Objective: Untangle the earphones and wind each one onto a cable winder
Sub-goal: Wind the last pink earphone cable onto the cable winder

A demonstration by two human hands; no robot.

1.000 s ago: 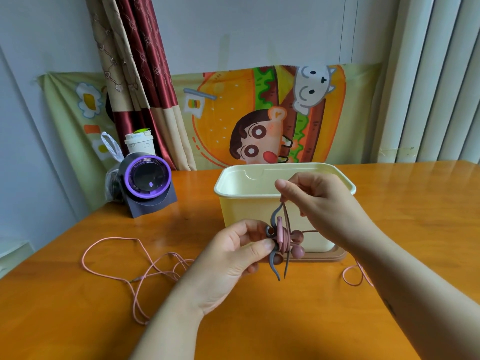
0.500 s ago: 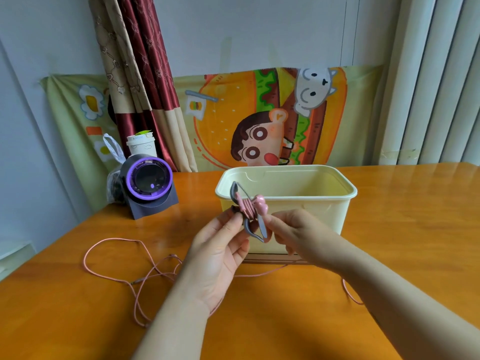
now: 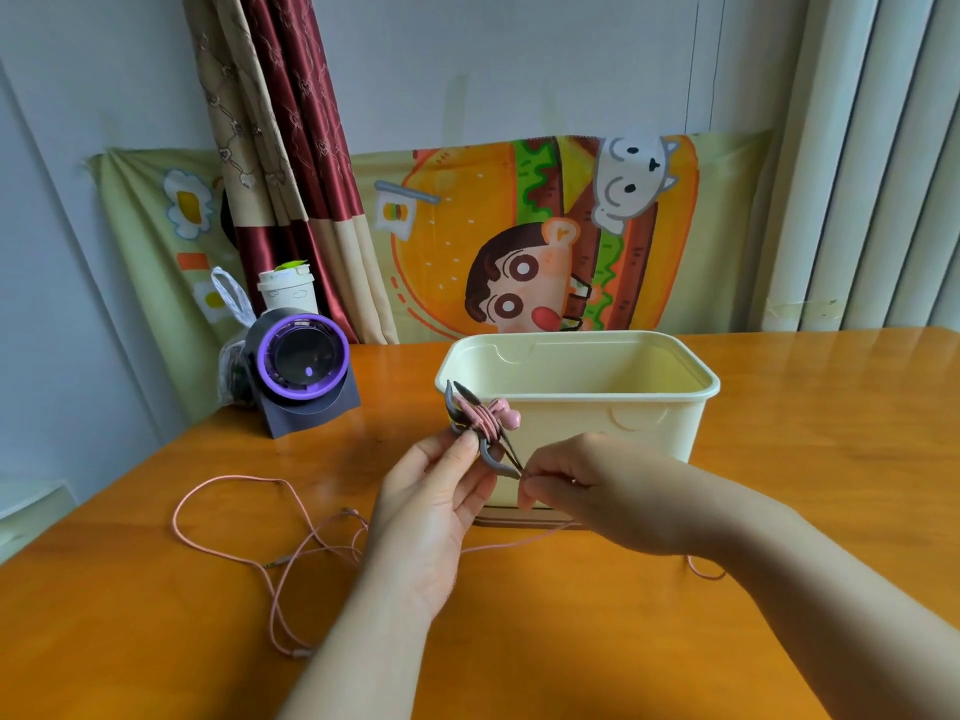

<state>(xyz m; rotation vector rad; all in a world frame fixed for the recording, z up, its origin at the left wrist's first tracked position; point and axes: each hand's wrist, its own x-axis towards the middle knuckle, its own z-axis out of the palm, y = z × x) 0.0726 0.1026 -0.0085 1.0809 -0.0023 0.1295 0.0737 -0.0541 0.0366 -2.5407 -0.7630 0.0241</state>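
Note:
A grey cable winder (image 3: pixel 483 433) with a pink earphone wound round its middle is held up in front of the cream tub (image 3: pixel 582 402). Its pink earbuds (image 3: pixel 506 415) stick out on the right side. My left hand (image 3: pixel 441 504) pinches the winder between thumb and fingers from below. My right hand (image 3: pixel 587 488) pinches the winder's lower dark tip, fingers curled. A second pink earphone cable (image 3: pixel 270 553) lies loose in loops on the orange table (image 3: pixel 156 641), left of my left arm, and runs on under both arms to the right.
A purple-ringed grey device (image 3: pixel 304 368) stands at the back left with a white cup (image 3: pixel 288 291) and a plastic bag (image 3: pixel 234 335) behind it. A cartoon cloth and curtains hang on the wall behind the table.
Both hands have lifted the wound winder up and to the left, from low in front of the tub to its rim. My right hand has come off the top and now pinches the lower tip.

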